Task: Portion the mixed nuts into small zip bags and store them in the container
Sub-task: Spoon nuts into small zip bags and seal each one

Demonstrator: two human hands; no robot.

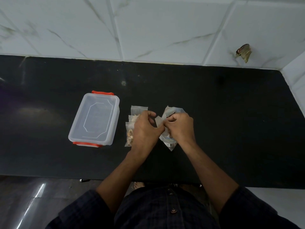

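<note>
Holding clear zip bags (171, 113), both hands (180, 125), lidded container (94, 118) beside filled nut bags (130, 133)

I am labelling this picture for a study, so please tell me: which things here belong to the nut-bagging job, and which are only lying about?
Job:
- clear container, lid on, red clips
- filled zip bags
- plastic bags held in both hands, left hand, right hand

Lying about:
- brown scrap on the tiled wall
- black counter

Black countertop (214, 113) with lidded clear container (94, 119), filled nut bags (131, 128), empty zip bags (170, 142).
</note>
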